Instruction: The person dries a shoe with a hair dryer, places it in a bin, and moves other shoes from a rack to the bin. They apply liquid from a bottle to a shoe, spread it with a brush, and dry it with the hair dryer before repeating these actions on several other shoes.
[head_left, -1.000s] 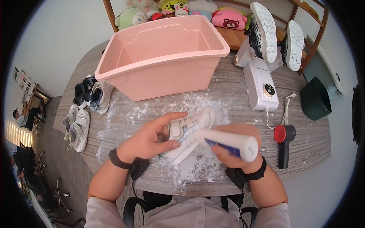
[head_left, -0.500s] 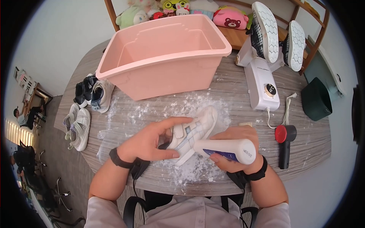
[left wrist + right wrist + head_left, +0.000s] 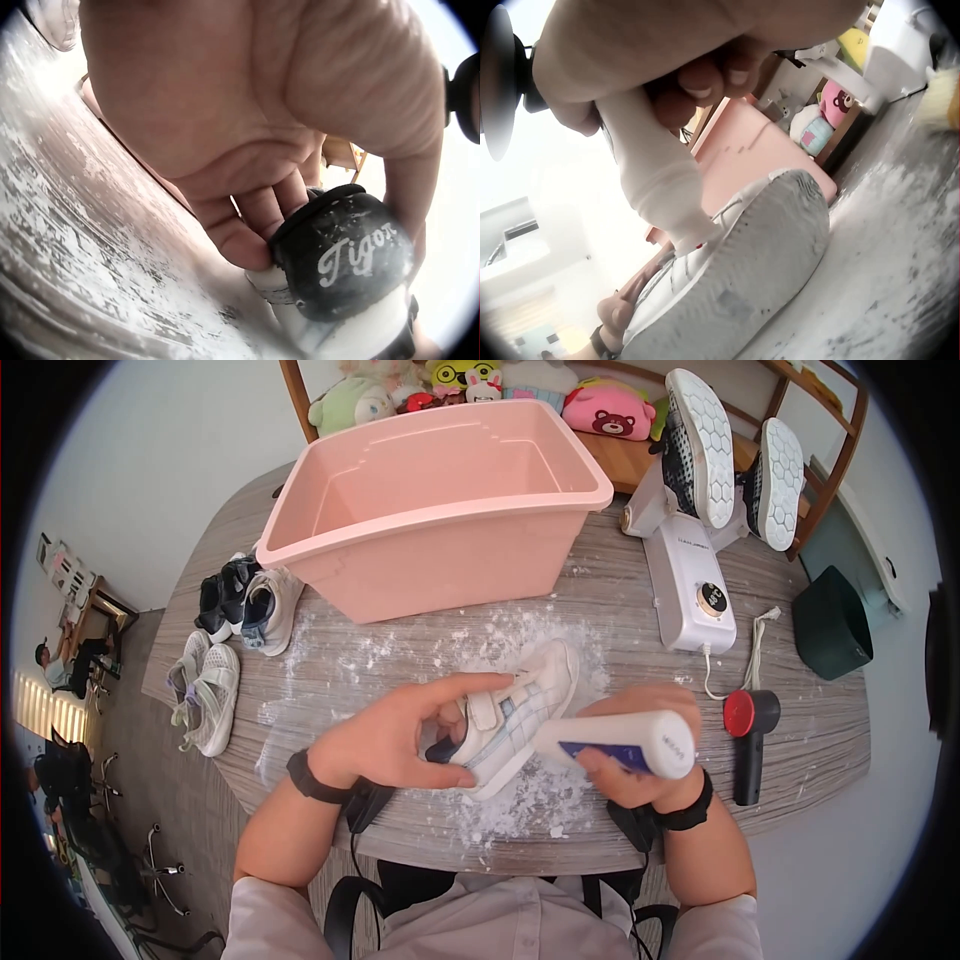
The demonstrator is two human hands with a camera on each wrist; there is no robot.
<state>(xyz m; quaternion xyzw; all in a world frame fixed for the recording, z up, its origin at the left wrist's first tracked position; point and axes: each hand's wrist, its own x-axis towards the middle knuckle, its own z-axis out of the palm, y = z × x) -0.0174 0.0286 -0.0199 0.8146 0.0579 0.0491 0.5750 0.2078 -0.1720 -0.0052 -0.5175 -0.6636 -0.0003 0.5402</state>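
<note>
A white sneaker with a strap and dark lining stands tilted in the middle of the table, toe pointing away. My left hand grips it around the ankle opening, thumb on the near side and fingers over the top. The left wrist view shows the dark heel with lettering. My right hand holds a white squeeze bottle with a blue label, lying almost level. In the right wrist view the bottle's white tip is right at the sneaker's side, above the sole.
White powder covers the table around the sneaker. Behind stands a pink bin; several shoes sit at left. A white shoe dryer bearing two shoes, a black-and-red handheld device and a dark green bin are at right.
The sneaker has shifted a little to the right under my left hand. The bottle first moved slightly left, then right, staying in my right hand.
</note>
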